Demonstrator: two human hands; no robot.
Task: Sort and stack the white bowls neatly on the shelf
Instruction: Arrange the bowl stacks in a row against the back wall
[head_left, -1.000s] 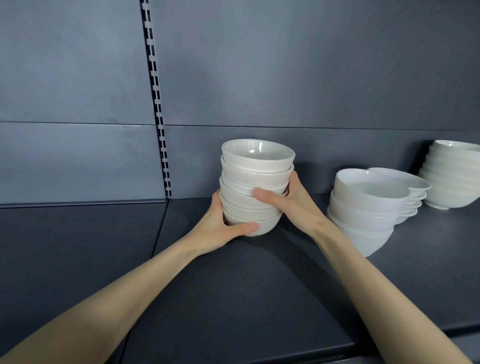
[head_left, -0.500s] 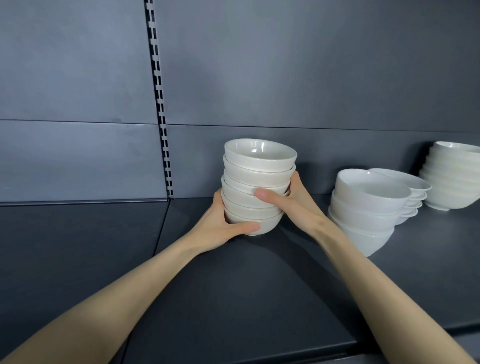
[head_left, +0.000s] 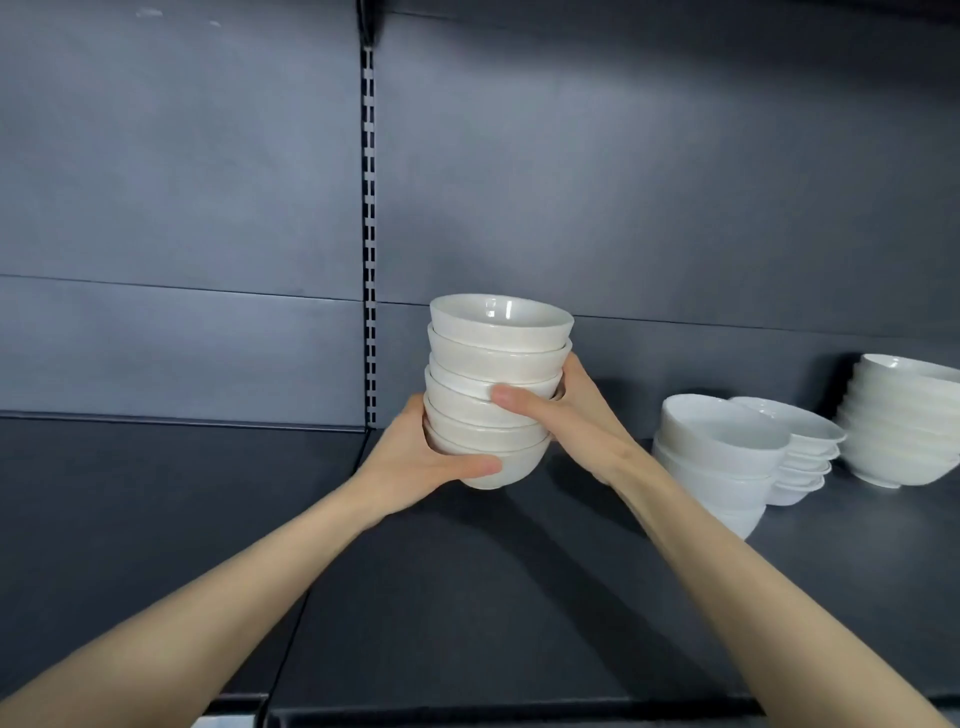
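Note:
A stack of several small white bowls (head_left: 496, 358) stands upright at the middle of the dark shelf (head_left: 467, 597). My left hand (head_left: 415, 462) grips its base from the left, thumb wrapped across the lowest bowl. My right hand (head_left: 566, 415) holds the stack from the right, thumb pressed on its middle bowls. Whether the stack's foot touches the shelf I cannot tell. To the right sit a short stack of larger white bowls (head_left: 717, 457), a stack of shallow white bowls (head_left: 800, 452) behind it, and a tall stack of white bowls (head_left: 904, 421) at the far right.
A dark back panel (head_left: 623, 182) rises behind the shelf, with a slotted upright rail (head_left: 369, 234) left of the held stack. A second shelf section (head_left: 156, 493) lies to the left. The shelf's front edge (head_left: 519, 709) runs along the bottom.
The view has tilted upward, so the held stack sits lower in the frame. Both hands keep the same grip; the stack seems raised slightly toward me.

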